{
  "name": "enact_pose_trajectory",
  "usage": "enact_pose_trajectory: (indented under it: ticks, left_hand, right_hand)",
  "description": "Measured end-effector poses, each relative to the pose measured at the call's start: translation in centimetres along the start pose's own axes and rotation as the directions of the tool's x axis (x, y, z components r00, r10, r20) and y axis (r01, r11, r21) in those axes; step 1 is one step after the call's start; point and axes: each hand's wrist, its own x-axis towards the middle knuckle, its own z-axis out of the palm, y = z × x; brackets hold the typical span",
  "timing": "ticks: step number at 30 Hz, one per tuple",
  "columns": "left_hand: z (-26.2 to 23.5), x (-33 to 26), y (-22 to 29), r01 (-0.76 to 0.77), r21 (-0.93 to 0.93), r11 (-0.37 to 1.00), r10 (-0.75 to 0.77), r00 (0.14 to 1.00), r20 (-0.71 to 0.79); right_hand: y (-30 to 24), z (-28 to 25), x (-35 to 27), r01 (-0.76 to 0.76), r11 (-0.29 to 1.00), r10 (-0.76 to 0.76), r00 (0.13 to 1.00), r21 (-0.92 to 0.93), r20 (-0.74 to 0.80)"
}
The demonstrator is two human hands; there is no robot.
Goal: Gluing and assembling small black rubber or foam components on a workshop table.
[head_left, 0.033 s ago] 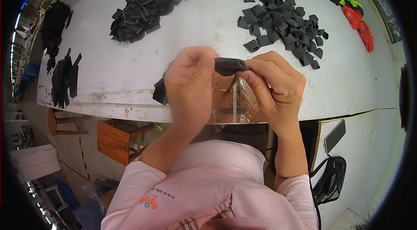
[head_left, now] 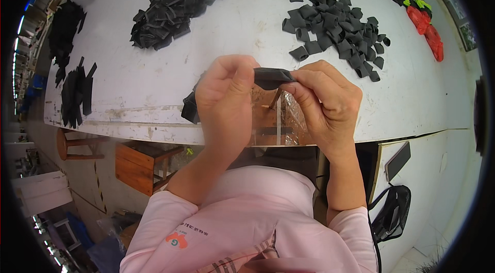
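Head view looks straight down on a person in a pink top working at the near edge of a white table (head_left: 154,92). Both hands are raised just above that edge and pinch one small black fabric piece (head_left: 272,77) between them: the left hand (head_left: 224,95) grips its left end with thumb and fingertips, the right hand (head_left: 325,100) clamps its right end the same way. The piece hangs level between the two hands, over the table's near edge. Right under the hands sits a clear plastic holder (head_left: 281,118), partly hidden by the fingers. A few more dark pieces (head_left: 190,108) lie beside the left hand on the table. Farther back, toward the far edge, there is a heap of black strips (head_left: 175,2) on the left and a scatter of black squares (head_left: 340,25) on the right. A red and green bundle (head_left: 423,20) lies at the far right corner, and black strips (head_left: 77,90) rest along the left edge.
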Motion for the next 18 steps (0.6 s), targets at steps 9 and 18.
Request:
enact_pose_trajectory:
  ticks: [9,18]
  left_hand:
    - [1.6,0.5,0.3,-0.135,0.269,0.954,0.139,0.99,0.006]
    - [0.4,1.2,1.0,-0.169,0.475,0.864,0.073,0.974,0.214]
  right_hand:
    - [1.5,0.7,-0.9,0.013,1.0,-0.013,1.0,0.017,0.016]
    - [0.0,-0.9,1.0,0.118,0.981,-0.096,0.985,-0.156,0.142]
